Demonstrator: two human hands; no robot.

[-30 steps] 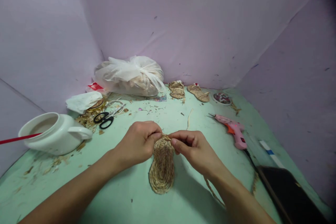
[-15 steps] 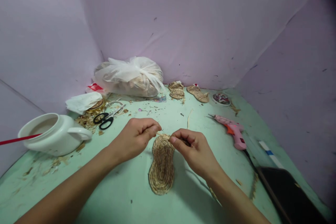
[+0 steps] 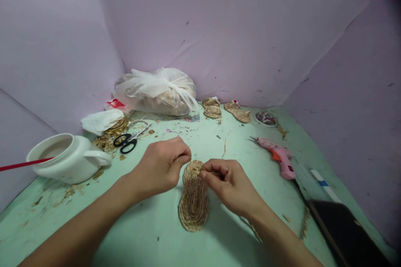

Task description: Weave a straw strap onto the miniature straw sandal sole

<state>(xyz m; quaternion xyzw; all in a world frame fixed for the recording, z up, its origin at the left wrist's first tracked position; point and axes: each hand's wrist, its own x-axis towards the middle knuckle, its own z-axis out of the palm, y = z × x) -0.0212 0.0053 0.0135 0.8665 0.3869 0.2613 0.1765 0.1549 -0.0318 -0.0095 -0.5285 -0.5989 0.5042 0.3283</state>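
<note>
Woven straw sole (image 3: pixel 193 200) lies flat on the green table (image 3: pixel 150 242), its length running away from the person, and both hands meet at its far end. The left hand (image 3: pixel 161 167) is curled into a loose fist, thumb and forefinger closed in a narrow pinch on the far left rim of the sole. The right hand (image 3: pixel 230 185) bends over the far right edge, its thumb pressed on the weave and its fingers folded tight around the rim there; whether a loose strand lies inside that pinch cannot be told. The near, rounded end of the sole lies bare between the two forearms.

Left of the sole and farther back lie black-handled scissors (image 3: pixel 127 142), with a crumpled white tissue (image 3: pixel 100 120) beyond them. Well to the sole's left stands a white pot (image 3: pixel 67 162) with a red stick (image 3: pixel 21 165) reaching into it. Straight behind the sole, against the wall, sits a knotted plastic bag (image 3: pixel 158 91), and just right of that bag are small woven pieces (image 3: pixel 212 108). To the sole's right lies a pink glue gun (image 3: pixel 277 156). Straw scraps are scattered over the table on the sole's left.
</note>
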